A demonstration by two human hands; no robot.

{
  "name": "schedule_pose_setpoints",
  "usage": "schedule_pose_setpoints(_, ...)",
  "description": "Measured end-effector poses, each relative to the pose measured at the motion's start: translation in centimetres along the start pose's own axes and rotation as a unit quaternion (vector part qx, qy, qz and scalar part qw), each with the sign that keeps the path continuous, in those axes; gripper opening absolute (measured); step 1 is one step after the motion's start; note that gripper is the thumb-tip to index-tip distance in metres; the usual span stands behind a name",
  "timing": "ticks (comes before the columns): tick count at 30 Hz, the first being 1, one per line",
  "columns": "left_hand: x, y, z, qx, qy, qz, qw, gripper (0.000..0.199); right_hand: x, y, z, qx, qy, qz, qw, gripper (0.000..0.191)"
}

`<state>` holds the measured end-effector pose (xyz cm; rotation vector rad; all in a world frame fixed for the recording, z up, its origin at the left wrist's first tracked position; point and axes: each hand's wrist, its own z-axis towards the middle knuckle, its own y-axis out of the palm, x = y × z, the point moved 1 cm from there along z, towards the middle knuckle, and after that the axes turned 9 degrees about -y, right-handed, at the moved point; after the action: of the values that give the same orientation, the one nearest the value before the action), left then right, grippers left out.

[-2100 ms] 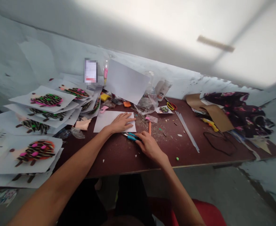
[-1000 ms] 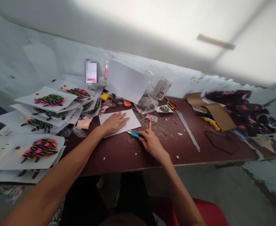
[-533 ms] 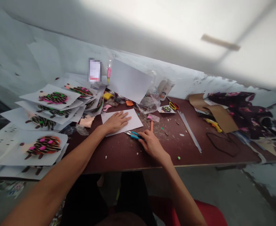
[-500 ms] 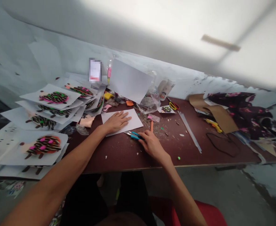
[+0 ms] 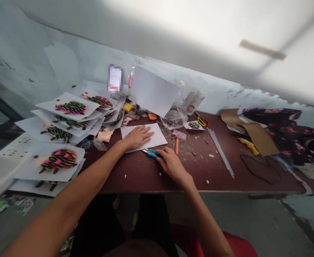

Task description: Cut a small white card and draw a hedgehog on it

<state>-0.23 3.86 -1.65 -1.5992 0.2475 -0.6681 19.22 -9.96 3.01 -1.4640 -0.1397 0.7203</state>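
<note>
Left hand: the left hand (image 5: 138,138) lies flat on the sheet (image 5: 158,137), fingers spread fairly wide, pressing it to the table.

Right hand: the right hand (image 5: 173,166) rests just right of the sheet, fingers gently curled, their tips at the end of a blue craft knife (image 5: 151,153) (held or only touched, I can't tell from here).

Sheet: blank and white, lying slightly askew, its near edge just beside the knife.

Progress: piles of decorated sheets (image 5: 61,171) sit left of the sheet, each with a dark striped, spiky design dotted pink and green. The sheet itself shows no design or cut yet.

Surface: the dark red table (image 5: 135,176) is littered with scraps around the sheet. An orange marker (image 5: 176,146) lies just right of it, with scissors (image 5: 203,121) and a plastic bag (image 5: 175,119) beyond.

Room: a scuffed pale wall (image 5: 65,57) runs behind the sheet, and floral fabric (image 5: 280,132) lies far to its right.
</note>
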Motion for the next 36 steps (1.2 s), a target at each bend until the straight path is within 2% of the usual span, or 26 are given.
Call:
schedule_pose_setpoints(23,-0.1,-0.1,-0.1,0.005,0.000,-0.019,1.000,0.053,-0.8,0.3,1.0,-0.032,-0.026,0.015,0.999,0.026)
schedule_pose_setpoints(36,-0.1,0.0,-0.1,0.016,0.002,-0.015,1.000,0.052,-0.5,0.4,1.1,-0.015,-0.046,0.012,0.999,0.026)
